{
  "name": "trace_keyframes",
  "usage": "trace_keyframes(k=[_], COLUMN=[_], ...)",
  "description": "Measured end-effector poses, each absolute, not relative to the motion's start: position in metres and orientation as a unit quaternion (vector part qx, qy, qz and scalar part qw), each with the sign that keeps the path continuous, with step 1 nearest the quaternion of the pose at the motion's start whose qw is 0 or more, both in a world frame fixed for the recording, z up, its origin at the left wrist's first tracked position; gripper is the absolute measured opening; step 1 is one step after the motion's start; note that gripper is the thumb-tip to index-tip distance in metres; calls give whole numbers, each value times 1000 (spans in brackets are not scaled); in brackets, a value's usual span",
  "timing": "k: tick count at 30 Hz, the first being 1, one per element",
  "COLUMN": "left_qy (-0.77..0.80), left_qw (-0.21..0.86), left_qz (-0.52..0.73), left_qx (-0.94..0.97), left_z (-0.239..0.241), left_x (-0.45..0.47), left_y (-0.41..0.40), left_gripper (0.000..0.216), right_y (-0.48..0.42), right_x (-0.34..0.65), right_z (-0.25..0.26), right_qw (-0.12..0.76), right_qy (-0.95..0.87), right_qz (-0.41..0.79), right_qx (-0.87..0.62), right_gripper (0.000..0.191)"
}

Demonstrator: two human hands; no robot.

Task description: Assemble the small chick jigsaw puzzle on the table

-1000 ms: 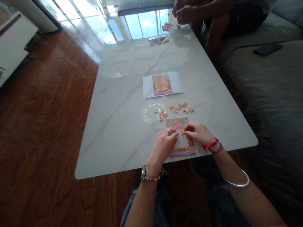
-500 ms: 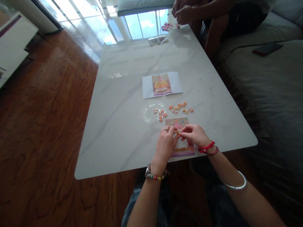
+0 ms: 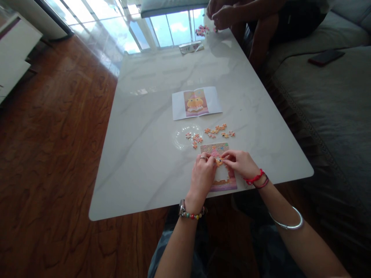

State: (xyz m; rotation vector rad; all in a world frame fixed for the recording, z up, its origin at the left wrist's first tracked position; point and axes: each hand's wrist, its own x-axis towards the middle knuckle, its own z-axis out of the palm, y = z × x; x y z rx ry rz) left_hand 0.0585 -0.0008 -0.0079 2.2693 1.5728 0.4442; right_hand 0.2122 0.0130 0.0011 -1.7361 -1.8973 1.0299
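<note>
A partly filled jigsaw puzzle (image 3: 215, 148) lies at the table's near edge, with a pale bare area in its middle and a brick-like pattern along its top. An orange puzzle piece (image 3: 219, 162) with a dark spot sits between my fingertips, over the upper part of that bare area. My left hand (image 3: 202, 172) grips its left side, thumb and fingers bent. From the right, my right hand (image 3: 241, 162) pinches the piece's other side. Loose orange puzzle pieces (image 3: 213, 131) lie in small groups just beyond the puzzle. My fingers partly cover the puzzle.
A folded reference sheet (image 3: 213, 102) with a printed picture lies farther up the marble-look table (image 3: 139, 146). Across the table are a small packet (image 3: 191, 47), more puzzle pieces (image 3: 202, 30) and another person's hands (image 3: 223, 16). A phone (image 3: 326, 57) rests on the sofa (image 3: 321, 92).
The orange piece has come down closer to the puzzle, with both hands still at it. My right hand has shifted slightly. The whole view has drifted a little.
</note>
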Motion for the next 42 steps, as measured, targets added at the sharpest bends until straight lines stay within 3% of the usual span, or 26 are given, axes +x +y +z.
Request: trace_keyframes(k=[15,30,37,42], left_qy=[556,549,544,545], left_qw=[166,166,130,135], left_qz=[148,133,76,75], left_qx=[801,808,826,824], left_z=[-8,-4,8,7], left_x=[58,58,66,66], left_y=[-1,-2,-17,-17], left_gripper=[13,13,24,20], right_y=[10,3,4,2], right_x=[216,210,225,225], right_z=[-2,-3,-2,0], right_qw=[151,108,148,92], right_qy=[-833,-851,-844,-862], right_qz=[238,207,233,204], right_qx=[-476,-470,-460,-455], right_gripper=[19,20,24,29])
